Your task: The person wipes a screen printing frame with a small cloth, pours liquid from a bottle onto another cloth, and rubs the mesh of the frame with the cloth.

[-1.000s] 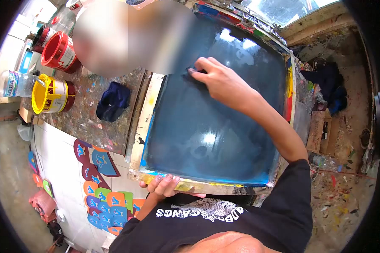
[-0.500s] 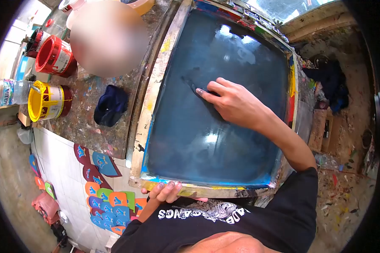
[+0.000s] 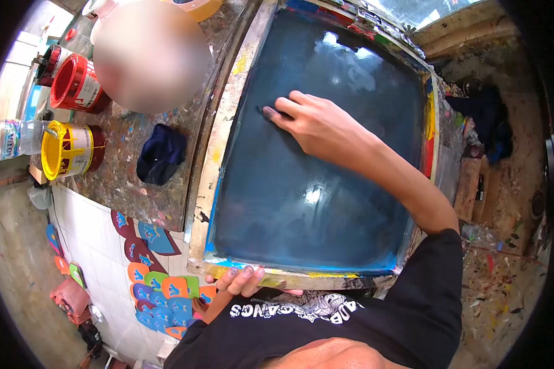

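A wooden screen-printing frame [image 3: 228, 104] stretched with dark blue-grey mesh [image 3: 326, 221] lies tilted in front of my body. Paint stains its rails in blue, yellow and red. My left hand [image 3: 240, 281] grips the near rail, with fingertips over the outer edge and the rest partly hidden beneath. On the upper left part of the mesh rests my right hand [image 3: 301, 120], fingers bent and pressed down at a dark smudge. The fingertips look dark-stained. Whether a small dark piece is pinched under them is hidden. Light glares off the mesh in patches.
Left of the frame, a paint-stained table [image 3: 120, 190] holds a dark cloth [image 3: 161, 155], a yellow paint can [image 3: 74, 150], a red paint can [image 3: 79, 83] and a water bottle [image 3: 18, 138]. Printed colourful cut-outs [image 3: 160, 295] lie on the white tiles. A blurred round area covers the upper left.
My right hand has slid across the mesh, up and toward the left rail. My left hand keeps its grip on the near rail. The dark streak under the right fingers is now mostly covered.
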Available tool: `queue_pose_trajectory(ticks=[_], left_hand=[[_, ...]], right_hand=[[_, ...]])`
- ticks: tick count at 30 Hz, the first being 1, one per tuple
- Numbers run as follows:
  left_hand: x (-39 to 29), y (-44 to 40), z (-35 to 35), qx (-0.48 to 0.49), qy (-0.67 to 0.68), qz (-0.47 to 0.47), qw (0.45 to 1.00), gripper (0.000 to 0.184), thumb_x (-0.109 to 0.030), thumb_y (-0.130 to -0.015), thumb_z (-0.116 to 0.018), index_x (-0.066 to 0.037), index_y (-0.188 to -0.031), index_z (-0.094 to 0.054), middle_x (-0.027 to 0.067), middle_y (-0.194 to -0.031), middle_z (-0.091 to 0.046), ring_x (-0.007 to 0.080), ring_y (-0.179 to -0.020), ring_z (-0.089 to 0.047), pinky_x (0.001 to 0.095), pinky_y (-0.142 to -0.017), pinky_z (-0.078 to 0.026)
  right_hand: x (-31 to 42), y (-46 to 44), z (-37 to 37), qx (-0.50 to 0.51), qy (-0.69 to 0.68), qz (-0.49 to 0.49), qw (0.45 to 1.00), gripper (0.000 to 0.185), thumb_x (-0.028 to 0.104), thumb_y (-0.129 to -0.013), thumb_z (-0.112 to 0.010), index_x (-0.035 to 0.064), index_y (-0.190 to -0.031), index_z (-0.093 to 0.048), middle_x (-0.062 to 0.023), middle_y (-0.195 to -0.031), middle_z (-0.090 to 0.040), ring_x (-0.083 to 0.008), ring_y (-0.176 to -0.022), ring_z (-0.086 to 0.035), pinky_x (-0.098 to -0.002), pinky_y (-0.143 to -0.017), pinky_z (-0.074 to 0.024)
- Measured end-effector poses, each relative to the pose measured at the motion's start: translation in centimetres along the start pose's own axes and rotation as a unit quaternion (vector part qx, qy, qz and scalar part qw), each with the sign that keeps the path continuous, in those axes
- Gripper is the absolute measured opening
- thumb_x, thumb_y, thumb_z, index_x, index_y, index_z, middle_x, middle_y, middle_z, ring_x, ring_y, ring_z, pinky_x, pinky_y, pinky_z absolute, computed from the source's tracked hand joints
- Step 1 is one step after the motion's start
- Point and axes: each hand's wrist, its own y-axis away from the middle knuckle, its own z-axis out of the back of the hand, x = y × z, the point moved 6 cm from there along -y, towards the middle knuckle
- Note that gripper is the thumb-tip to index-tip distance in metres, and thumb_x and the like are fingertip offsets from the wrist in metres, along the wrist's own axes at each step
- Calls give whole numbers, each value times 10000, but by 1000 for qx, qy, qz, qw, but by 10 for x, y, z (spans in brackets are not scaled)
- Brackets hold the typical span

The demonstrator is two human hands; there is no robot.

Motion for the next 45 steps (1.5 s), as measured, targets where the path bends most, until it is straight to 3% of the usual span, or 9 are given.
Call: queue_pose_trajectory(ticks=[6, 16, 19, 21, 25, 29, 34, 39, 45], left_hand=[[8, -23, 20, 162, 1, -75, 984, 268, -448, -979, -503, -328, -1172, -646, -113, -1210, -606, 137, -1313, -459, 500, -1231, -137], [6, -23, 23, 22, -1, -1, 1000, 303, -482, -964, -531, -324, -1200, -638, -118, -1219, -603, 135, -1315, -457, 475, -1226, -173], [1, -29, 22, 318, -31, -103, 942, 308, -503, -960, -530, -323, -1180, -648, -110, -1190, -608, 131, -1285, -473, 471, -1222, -182], [0, -14, 10, 30, 0, 38, 999, 281, -501, -965, -526, -318, -1128, -663, -105, -1119, -617, 133, -1231, -504, 469, -1226, -170], [26, -38, 19, 96, -84, -228, 965, 577, -714, -953, -401, -323, -1348, -555, 13, -1380, -546, 223, -1367, -474, 482, -1180, -316], [25, -22, 21, 144, -89, -220, 961, 568, -707, -952, -410, -336, -1356, -556, 9, -1405, -537, 223, -1381, -461, 474, -1188, -298], [-1, -8, 9, 6, 22, 32, 999, 229, -475, -974, -497, -323, -1019, -663, -109, -1037, -614, 145, -1207, -521, 518, -1223, -149], [-1, -13, 11, 67, 4, 27, 997, 229, -477, -973, -495, -334, -1018, -668, -109, -1054, -609, 150, -1205, -518, 514, -1222, -143], [0, -1, -3, -95, 3, 12, 995, 247, -503, -965, -498, -328, -1010, -667, -101, -1053, -607, 156, -1206, -511, 522, -1221, -138]], right_hand=[[-4, 34, 1, 61, -22, -45, 997, 375, 89, -891, -578, -35, -1238, -644, -72, -1088, -606, -200, -992, -584, -302, -901, -517], [-3, 27, 2, 29, -14, -12, 999, 406, 72, -871, -579, -23, -1262, -636, -58, -1078, -579, -188, -989, -573, -289, -896, -513], [-1, 10, 0, 9, -4, -5, 1000, 464, 66, -847, -583, 0, -1305, -615, -51, -1051, -561, -179, -974, -560, -280, -880, -509], [0, 4, -2, 2, 7, 2, 1000, 463, 71, -851, -582, 9, -1308, -615, -49, -1053, -561, -178, -979, -562, -281, -878, -512], [-4, 27, 6, 6, -13, -5, 1000, 458, 75, -847, -578, 28, -1300, -624, -45, -1055, -562, -180, -975, -563, -287, -870, -516], [-1, 21, 3, 17, 14, -10, 1000, 338, 120, -909, -576, 3, -1213, -664, -53, -1092, -590, -182, -1013, -590, -290, -883, -517], [-2, 13, 8, -8, 41, -1, 999, 291, 133, -931, -565, 14, -1172, -677, -28, -1068, -589, -174, -1000, -597, -298, -853, -516], [-1, 27, 4, 12, 43, 0, 999, 267, 140, -920, -577, 5, -1119, -693, -30, -1041, -589, -162, -998, -598, -283, -831, -505], [-1, 17, 7, -25, 36, -6, 999, 288, 139, -907, -590, -4, -1135, -692, -35, -1033, -592, -155, -993, -601, -294, -811, -502]])
